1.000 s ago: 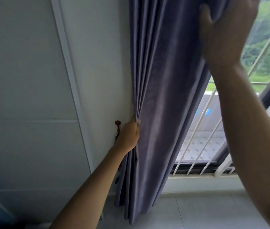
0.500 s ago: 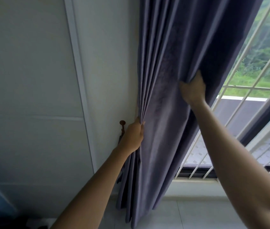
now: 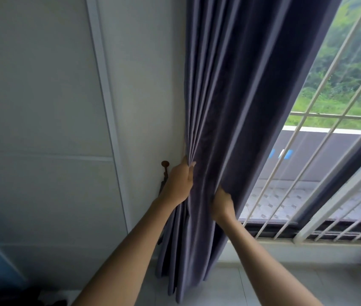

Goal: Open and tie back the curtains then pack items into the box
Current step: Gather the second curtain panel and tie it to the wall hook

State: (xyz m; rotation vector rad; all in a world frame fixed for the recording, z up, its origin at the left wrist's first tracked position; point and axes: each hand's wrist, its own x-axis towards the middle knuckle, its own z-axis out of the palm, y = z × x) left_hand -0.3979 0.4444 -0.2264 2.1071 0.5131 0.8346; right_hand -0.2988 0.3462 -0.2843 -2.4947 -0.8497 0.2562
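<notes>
The curtain point(image 3: 230, 107) hung gathered against the left side of the window point(image 3: 329, 151), a purple-grey fall of pleats running from the top of the view down to the pale floor point(image 3: 263, 283). Both hands were on it at about the same height, low on the drape.

The left hand point(image 3: 178, 184) was closed around the bunched pleats at the curtain's wall-side edge, its fingers point(image 3: 189, 171) curled over the front of the folds, so that the cloth narrowed to a tight bundle right above the knuckles. Just beside that hand, on the white wall point(image 3: 142, 85), stood a small brown hook point(image 3: 165, 164) with a round knob on top (the hand partly hid its lower part, and whether the two touched could not be told).

The right hand point(image 3: 221, 204) gripped the curtain's window-side edge, slightly lower and to the right of the left one; its fingertips were tucked behind the fabric and out of sight, the back of the hand facing the camera. Between the two hands lay a smooth span of cloth.

To the right of the curtain the glass was uncovered, showing white bars point(image 3: 307, 129) and green growth outside. Below the hands the curtain's hem reached close to the floor.
</notes>
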